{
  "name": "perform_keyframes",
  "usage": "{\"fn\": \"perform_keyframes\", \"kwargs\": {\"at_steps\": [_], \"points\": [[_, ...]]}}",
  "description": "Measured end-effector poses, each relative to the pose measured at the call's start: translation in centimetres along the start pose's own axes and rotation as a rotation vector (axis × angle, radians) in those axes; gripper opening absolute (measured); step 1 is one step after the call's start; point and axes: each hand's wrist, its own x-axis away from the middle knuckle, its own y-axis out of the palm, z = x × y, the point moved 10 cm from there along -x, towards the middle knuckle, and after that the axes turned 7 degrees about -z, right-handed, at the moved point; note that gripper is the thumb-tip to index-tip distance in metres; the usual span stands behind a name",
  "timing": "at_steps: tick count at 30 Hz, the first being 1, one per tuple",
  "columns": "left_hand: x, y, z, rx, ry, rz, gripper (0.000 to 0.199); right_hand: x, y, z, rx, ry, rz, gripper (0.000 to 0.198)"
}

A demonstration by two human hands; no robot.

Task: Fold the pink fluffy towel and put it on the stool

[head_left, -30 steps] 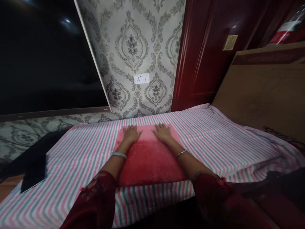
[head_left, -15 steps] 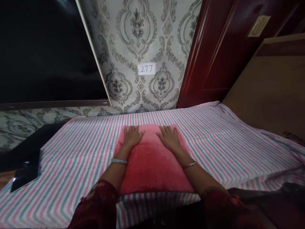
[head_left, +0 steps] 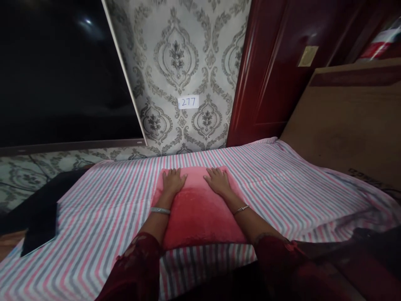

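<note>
A soft pink-and-red plush piece [head_left: 200,217] lies on a striped sheet; whether it is a folded blanket or a cushion I cannot tell. My left hand [head_left: 173,181] rests flat on its far left corner, fingers spread. On the far right corner my right hand [head_left: 217,180] lies palm down, also with fingers apart. Both palms touch the plush surface and neither hand grips it. The striped sheet [head_left: 119,213] in pink, grey and white spreads around the plush piece and shows along its near edge.
A large dark television [head_left: 62,79] hangs at the left against patterned wallpaper. A paper label [head_left: 188,102] reading 277 is on the wall. To the right are a dark red wooden panel [head_left: 266,83] and a big cardboard box [head_left: 344,121]. A black tablet-like object [head_left: 40,234] lies at the left edge.
The view has tilted and shifted slightly, so the wall and box show more. Both hands stay flat on the far corners of the plush piece.
</note>
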Motion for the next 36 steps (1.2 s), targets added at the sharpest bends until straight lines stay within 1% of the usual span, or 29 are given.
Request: {"fn": "perform_keyframes", "kwargs": {"at_steps": [2,5,8,10,14,18,22,25,27,30,33,36], "points": [[0.1,-0.3,0.0,-0.013,0.002,-0.008,0.058,-0.1,-0.2,0.5,-0.005,0.009,-0.031,0.054],[0.3,-0.9,-0.3,-0.051,-0.001,-0.022,0.06,0.0,-0.8,2.5,-0.014,0.059,-0.038,0.054],[0.5,-1.2,-1.4,-0.092,-0.039,-0.053,0.062,0.3,-0.8,5.1,-0.064,0.15,-0.065,0.058],[0.6,-0.7,-2.5,-0.048,-0.081,-0.101,0.064,0.4,-0.3,6.2,-0.094,0.181,-0.085,0.061],[0.7,0.6,-3.9,0.118,-0.13,-0.182,0.068,0.4,0.2,6.7,-0.089,0.183,-0.057,0.062],[0.5,1.3,-4.1,0.193,-0.116,-0.199,0.07,0.5,0.4,6.6,-0.094,0.169,-0.025,0.062],[0.1,1.2,-4.4,0.282,-0.105,-0.183,0.069,0.4,0.4,6.7,-0.126,0.157,0.0,0.063],[0.1,0.6,-5.1,0.328,-0.117,-0.159,0.068,0.2,0.5,6.9,-0.184,0.134,-0.022,0.064],[0.6,-0.1,-6.3,0.369,-0.149,-0.126,0.07,0.3,0.6,7.1,-0.221,0.112,-0.043,0.064],[2.4,-0.8,-8.5,0.449,-0.206,-0.087,0.073,1.2,0.4,7.9,-0.269,0.08,-0.064,0.064],[4.6,-1.0,-9.9,0.542,-0.211,-0.08,0.061,3.2,0.4,8.9,-0.33,0.044,-0.084,0.065],[6.8,-1.1,-10.2,0.647,-0.186,-0.081,0.051,6.2,0.6,10.0,-0.442,0.016,-0.081,0.066]]}}
